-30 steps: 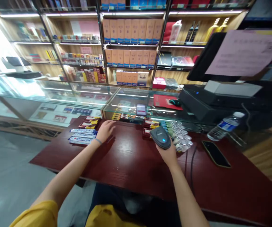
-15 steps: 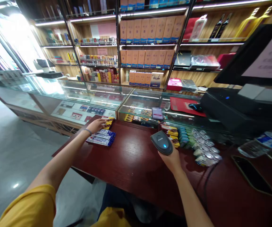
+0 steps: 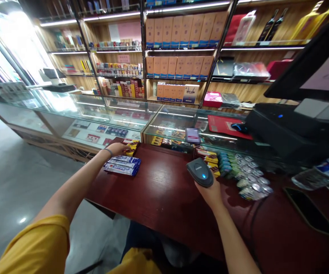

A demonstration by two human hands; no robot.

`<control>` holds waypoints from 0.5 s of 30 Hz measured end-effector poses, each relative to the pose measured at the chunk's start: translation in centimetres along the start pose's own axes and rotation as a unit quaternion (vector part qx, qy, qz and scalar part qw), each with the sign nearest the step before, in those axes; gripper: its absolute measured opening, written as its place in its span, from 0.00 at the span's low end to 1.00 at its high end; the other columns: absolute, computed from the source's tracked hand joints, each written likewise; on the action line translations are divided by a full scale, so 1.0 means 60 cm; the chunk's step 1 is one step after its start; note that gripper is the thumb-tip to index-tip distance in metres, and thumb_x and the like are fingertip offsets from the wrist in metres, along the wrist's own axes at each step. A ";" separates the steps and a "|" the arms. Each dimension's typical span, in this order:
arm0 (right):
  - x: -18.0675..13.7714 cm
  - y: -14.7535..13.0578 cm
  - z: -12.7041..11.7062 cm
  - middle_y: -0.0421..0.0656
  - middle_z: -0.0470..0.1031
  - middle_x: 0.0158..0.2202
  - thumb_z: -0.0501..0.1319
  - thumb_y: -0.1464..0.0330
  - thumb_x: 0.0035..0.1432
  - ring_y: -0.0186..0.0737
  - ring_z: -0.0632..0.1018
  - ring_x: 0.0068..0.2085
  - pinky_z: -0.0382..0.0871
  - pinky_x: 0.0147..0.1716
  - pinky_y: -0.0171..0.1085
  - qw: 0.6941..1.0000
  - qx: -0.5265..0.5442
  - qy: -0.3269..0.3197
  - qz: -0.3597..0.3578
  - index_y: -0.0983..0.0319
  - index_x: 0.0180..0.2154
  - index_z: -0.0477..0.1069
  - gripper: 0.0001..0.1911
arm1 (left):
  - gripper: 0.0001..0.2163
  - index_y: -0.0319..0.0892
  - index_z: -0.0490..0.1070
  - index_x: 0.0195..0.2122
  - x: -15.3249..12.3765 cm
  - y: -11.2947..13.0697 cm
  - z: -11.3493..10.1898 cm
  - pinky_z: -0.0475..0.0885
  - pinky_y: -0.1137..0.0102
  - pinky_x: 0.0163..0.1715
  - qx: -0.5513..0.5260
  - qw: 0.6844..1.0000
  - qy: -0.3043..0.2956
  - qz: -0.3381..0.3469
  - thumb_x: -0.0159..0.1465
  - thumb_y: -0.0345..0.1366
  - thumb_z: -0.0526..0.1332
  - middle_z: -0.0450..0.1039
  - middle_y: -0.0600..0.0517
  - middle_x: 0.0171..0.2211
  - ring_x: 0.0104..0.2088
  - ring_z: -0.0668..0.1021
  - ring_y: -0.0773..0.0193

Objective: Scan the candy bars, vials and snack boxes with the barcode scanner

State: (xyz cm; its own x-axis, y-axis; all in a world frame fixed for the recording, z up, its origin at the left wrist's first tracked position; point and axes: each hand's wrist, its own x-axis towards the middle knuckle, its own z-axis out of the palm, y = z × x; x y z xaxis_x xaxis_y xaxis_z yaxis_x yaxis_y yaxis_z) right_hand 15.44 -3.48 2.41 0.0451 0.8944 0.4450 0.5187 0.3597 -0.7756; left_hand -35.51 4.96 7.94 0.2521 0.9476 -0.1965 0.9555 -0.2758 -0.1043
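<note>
My left hand point(image 3: 117, 149) is at the far left of the dark red-brown table, its fingers closed at the left edge of yellow-and-brown snack packets point(image 3: 131, 147). Just below that hand lies a stack of blue-and-white wrapped snack bars point(image 3: 122, 166). A dark grey handheld barcode scanner point(image 3: 200, 172) with a lit blue light is gripped in my right hand point(image 3: 211, 193), above the table. More yellow-and-brown packets point(image 3: 214, 168) lie behind the scanner, partly hidden by it. Beside them are rows of green-and-blue packs point(image 3: 225, 164) and silver-topped packs point(image 3: 254, 179).
A glass display case point(image 3: 118, 114) runs behind the table point(image 3: 158, 198). On the right are a phone point(image 3: 310, 211), a clear plastic bottle point(image 3: 313, 177), a black monitor point(image 3: 304, 72) and a cable. A mouse point(image 3: 238, 127) sits on a red mat point(image 3: 221, 125). Stocked shelves line the wall.
The view has shifted slightly, so most things appear a little further right. My left hand stays at the yellow-and-brown packets, and the scanner remains in my right hand.
</note>
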 end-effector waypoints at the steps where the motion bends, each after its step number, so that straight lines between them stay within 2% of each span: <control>1: 0.000 0.001 0.000 0.49 0.83 0.39 0.66 0.59 0.46 0.50 0.83 0.39 0.78 0.35 0.41 1.000 0.000 0.002 -0.001 0.62 0.54 0.70 0.33 | 0.21 0.51 0.71 0.59 -0.002 0.002 -0.002 0.71 0.68 0.44 0.004 1.000 0.000 -0.004 0.64 0.37 0.60 0.79 0.45 0.48 0.44 0.81 0.55; 4: 0.002 0.007 -0.001 0.48 0.83 0.39 0.66 0.58 0.45 0.50 0.83 0.39 0.78 0.35 0.42 1.000 -0.003 0.011 -0.005 0.62 0.54 0.70 0.33 | 0.17 0.48 0.72 0.56 -0.009 0.010 -0.010 0.71 0.69 0.41 0.005 1.000 0.008 -0.018 0.66 0.38 0.57 0.80 0.44 0.43 0.40 0.81 0.56; 7: 0.005 0.011 -0.007 0.49 0.82 0.38 0.66 0.57 0.45 0.51 0.83 0.39 0.78 0.37 0.43 1.000 -0.009 0.024 -0.009 0.62 0.53 0.70 0.33 | 0.15 0.46 0.74 0.52 -0.018 0.019 -0.019 0.71 0.68 0.40 -0.002 0.999 0.042 -0.033 0.68 0.39 0.55 0.80 0.44 0.39 0.38 0.80 0.55; 9: 0.007 0.011 -0.015 0.50 0.82 0.38 0.67 0.57 0.45 0.52 0.83 0.39 0.78 0.38 0.45 0.999 -0.011 0.032 -0.010 0.64 0.53 0.70 0.33 | 0.12 0.46 0.75 0.49 -0.025 0.025 -0.026 0.71 0.67 0.41 -0.006 0.996 0.087 -0.021 0.66 0.38 0.58 0.79 0.44 0.39 0.39 0.80 0.54; 11: 0.009 0.008 -0.025 0.52 0.82 0.39 0.67 0.56 0.46 0.54 0.83 0.40 0.78 0.40 0.47 0.999 -0.010 0.037 -0.012 0.65 0.53 0.69 0.34 | 0.12 0.47 0.75 0.48 -0.031 0.033 -0.032 0.71 0.66 0.42 -0.011 0.990 0.143 0.007 0.63 0.35 0.60 0.78 0.43 0.43 0.43 0.80 0.53; 13: 0.010 0.005 -0.035 0.53 0.82 0.40 0.67 0.56 0.46 0.54 0.83 0.41 0.78 0.41 0.48 0.999 -0.009 0.045 -0.015 0.65 0.53 0.69 0.34 | 0.13 0.48 0.75 0.48 -0.034 0.046 -0.037 0.72 0.66 0.43 -0.027 0.980 0.196 0.034 0.62 0.33 0.60 0.76 0.44 0.48 0.46 0.79 0.53; 15: 0.012 0.004 -0.045 0.52 0.82 0.41 0.67 0.57 0.47 0.54 0.83 0.42 0.78 0.42 0.48 0.999 -0.007 0.046 -0.018 0.64 0.53 0.70 0.33 | 0.12 0.47 0.75 0.47 -0.033 0.069 -0.042 0.72 0.66 0.43 -0.062 0.968 0.240 0.036 0.64 0.34 0.58 0.76 0.45 0.46 0.45 0.79 0.54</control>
State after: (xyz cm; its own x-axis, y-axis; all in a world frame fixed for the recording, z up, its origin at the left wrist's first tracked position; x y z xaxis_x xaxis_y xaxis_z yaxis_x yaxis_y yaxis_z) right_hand 17.91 -3.46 3.77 0.1042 0.8529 0.5116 0.5336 0.3862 -0.7524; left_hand -31.69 2.34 10.38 0.3330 0.9002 0.2807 0.9361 -0.3514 0.0161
